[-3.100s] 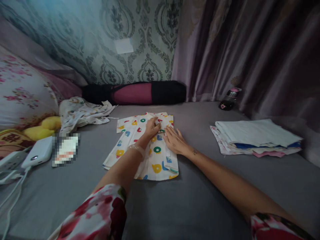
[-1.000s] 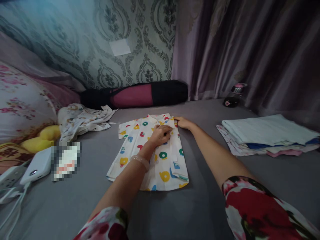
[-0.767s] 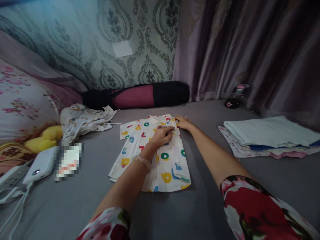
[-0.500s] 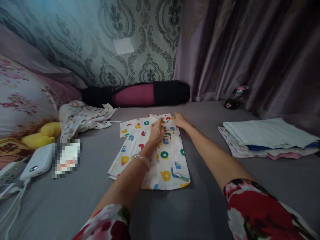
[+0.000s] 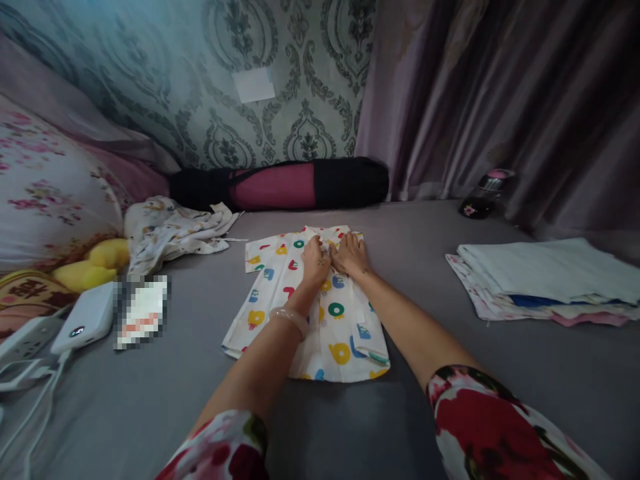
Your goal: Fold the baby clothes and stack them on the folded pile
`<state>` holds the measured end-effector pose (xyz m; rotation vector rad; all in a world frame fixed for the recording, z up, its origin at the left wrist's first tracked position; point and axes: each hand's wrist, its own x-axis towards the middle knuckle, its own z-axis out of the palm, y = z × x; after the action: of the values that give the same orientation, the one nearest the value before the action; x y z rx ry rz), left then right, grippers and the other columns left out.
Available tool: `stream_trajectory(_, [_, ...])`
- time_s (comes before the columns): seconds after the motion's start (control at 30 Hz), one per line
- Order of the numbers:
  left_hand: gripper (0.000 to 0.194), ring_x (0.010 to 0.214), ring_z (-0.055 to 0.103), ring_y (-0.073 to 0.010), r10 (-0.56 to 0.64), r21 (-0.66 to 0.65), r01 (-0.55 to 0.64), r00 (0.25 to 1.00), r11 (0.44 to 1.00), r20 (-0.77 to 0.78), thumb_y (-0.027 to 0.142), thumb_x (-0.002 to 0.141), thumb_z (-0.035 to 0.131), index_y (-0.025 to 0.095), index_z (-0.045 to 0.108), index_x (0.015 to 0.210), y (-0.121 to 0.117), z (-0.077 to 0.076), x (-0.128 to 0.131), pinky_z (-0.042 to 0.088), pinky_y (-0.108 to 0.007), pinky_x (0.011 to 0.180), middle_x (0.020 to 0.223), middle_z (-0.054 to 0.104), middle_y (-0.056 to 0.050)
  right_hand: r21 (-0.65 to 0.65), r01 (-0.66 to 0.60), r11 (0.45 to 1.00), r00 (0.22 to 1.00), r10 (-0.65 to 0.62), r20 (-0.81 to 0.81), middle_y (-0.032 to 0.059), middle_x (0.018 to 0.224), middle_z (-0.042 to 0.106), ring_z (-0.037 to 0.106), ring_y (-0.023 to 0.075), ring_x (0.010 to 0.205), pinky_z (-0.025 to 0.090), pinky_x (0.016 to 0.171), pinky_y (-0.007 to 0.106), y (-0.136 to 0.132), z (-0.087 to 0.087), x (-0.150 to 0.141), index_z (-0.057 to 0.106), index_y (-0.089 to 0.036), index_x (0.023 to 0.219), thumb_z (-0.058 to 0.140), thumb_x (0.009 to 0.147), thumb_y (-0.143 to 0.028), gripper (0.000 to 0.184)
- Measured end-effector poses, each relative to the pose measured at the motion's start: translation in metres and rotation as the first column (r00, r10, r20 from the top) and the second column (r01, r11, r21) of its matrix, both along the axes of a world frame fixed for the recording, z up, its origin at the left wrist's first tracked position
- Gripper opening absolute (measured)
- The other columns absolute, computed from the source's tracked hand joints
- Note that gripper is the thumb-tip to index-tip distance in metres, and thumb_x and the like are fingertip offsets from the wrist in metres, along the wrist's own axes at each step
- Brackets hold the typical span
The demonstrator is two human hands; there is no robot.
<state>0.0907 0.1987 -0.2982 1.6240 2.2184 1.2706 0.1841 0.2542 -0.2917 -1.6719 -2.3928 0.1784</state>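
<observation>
A small white shirt (image 5: 340, 333) printed with coloured letters lies flat on the grey bed sheet (image 5: 400, 427), one side folded in over the front. Both of my hands rest side by side at its collar end. My left hand (image 5: 316, 261), with a pale bangle on the wrist, has its fingers curled onto the cloth by the collar. My right hand (image 5: 351, 256) lies flat on the shirt just to the right, fingers stretched forward and touching the left hand.
A stack of folded clothes (image 5: 545, 277) sits at the right, a crumpled garment (image 5: 170, 230) at the left. A black and pink roll bag (image 5: 280, 185) lies along the wall, and a bottle (image 5: 483, 193) stands by the curtain. A power bank (image 5: 83, 317), cables, a yellow plush (image 5: 95, 263) and a pillow (image 5: 45, 200) are at far left.
My right hand came back from the shirt's far right corner to the collar, beside my left hand. My left hand slid a little forward up the shirt.
</observation>
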Motion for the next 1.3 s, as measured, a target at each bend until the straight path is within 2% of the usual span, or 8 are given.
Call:
stream_trajectory(0.23, [0.045,0.115,0.053,-0.0269,-0.003,-0.083,-0.002,0.998,0.997,-0.068,0.007,0.078,0.045,0.012,0.047,0.122,-0.02,0.009,-0.012,0.041,-0.043,0.1,0.114,0.057,-0.016,-0.078,-0.003,0.997,0.999,0.006,0.044,0.0178,0.157,0.019,0.012,0.0275,0.145,0.009,0.115,0.044,0.004,0.004,-0.001,0.025,-0.001,0.149,0.02,0.097,-0.047,0.07])
stream_trajectory(0.43, [0.063,0.136,0.034,-0.0335,-0.387,-0.388,0.281,0.894,0.878,-0.227,0.041,0.086,0.053,0.009,0.038,0.137,-0.104,0.024,-0.048,0.031,-0.047,0.111,0.142,0.037,-0.024,-0.071,-0.033,0.997,0.999,0.034,0.006,0.0181,0.157,0.019,0.013,0.0293,0.145,0.007,0.115,0.05,0.004,0.011,-0.005,0.027,-0.003,0.148,0.018,0.097,-0.045,0.068])
stream_trajectory(0.57, [0.094,0.143,0.021,-0.0371,-0.434,-0.543,0.25,0.868,0.802,-0.241,0.069,0.078,0.052,0.013,0.025,0.148,-0.164,0.029,-0.068,0.022,-0.052,0.114,0.154,0.022,-0.023,-0.031,-0.069,0.997,0.998,0.07,0.005,0.0177,0.156,0.022,0.013,0.0283,0.144,0.007,0.115,0.051,-0.005,0.007,-0.011,0.027,-0.004,0.148,0.019,0.097,-0.045,0.066])
stream_trajectory(0.7, [0.108,0.146,0.011,-0.0366,-0.452,-0.599,0.242,0.863,0.763,-0.227,0.08,0.07,0.051,0.018,0.018,0.152,-0.195,0.031,-0.075,0.011,-0.053,0.117,0.158,0.015,-0.018,0.005,-0.08,0.997,0.997,0.081,-0.006,0.0189,0.154,0.028,0.02,0.0298,0.142,0.012,0.113,0.051,-0.011,0.002,-0.011,0.033,-0.004,0.145,0.02,0.097,-0.045,0.065])
stream_trajectory(0.97, [0.114,0.146,-0.001,-0.0376,-0.484,-0.659,0.278,0.862,0.699,-0.149,0.08,0.066,0.057,0.018,0.017,0.153,-0.198,0.036,-0.076,0.004,-0.055,0.116,0.159,0.006,-0.019,-0.057,-0.153,0.987,0.988,0.151,-0.039,0.0144,0.157,0.022,0.014,0.0275,0.145,0.009,0.115,0.053,-0.012,0.011,-0.005,0.03,-0.01,0.147,0.02,0.097,-0.046,0.063])
stream_trajectory(1.1, [0.108,0.146,0.004,-0.0392,-0.497,-0.666,0.294,0.857,0.686,-0.133,0.074,0.067,0.062,0.021,0.021,0.151,-0.198,0.046,-0.073,0.007,-0.057,0.115,0.159,0.011,-0.018,-0.133,-0.224,0.966,0.974,0.218,-0.057,0.0139,0.16,0.011,0.005,0.027,0.147,0.007,0.116,0.054,-0.038,0.022,0.011,0.022,-0.011,0.151,0.023,0.097,-0.046,0.065])
stream_trajectory(1.2, [0.077,0.145,0.015,-0.0342,-0.647,-0.612,0.465,0.756,0.639,-0.101,0.054,0.083,0.058,0.027,0.028,0.148,-0.201,0.064,-0.061,0.016,-0.052,0.115,0.157,0.021,-0.013,-0.156,-0.277,0.948,0.961,0.276,-0.026,0.0136,0.16,0.011,0.006,0.0272,0.147,0.009,0.116,0.053,-0.082,0.025,0.033,0.02,-0.012,0.152,0.023,0.097,-0.045,0.065])
stream_trajectory(1.3, [0.05,0.129,0.042,-0.0263,-0.821,-0.536,0.673,0.567,0.509,-0.067,0.022,0.088,0.049,0.03,0.045,0.138,-0.205,0.079,-0.041,0.034,-0.041,0.106,0.138,0.046,-0.009,-0.155,-0.392,0.907,0.918,0.397,-0.004,0.0103,0.16,0.01,0.005,0.0253,0.147,0.011,0.116,0.051,-0.128,0.022,0.055,0.022,-0.016,0.152,0.021,0.096,-0.049,0.065])
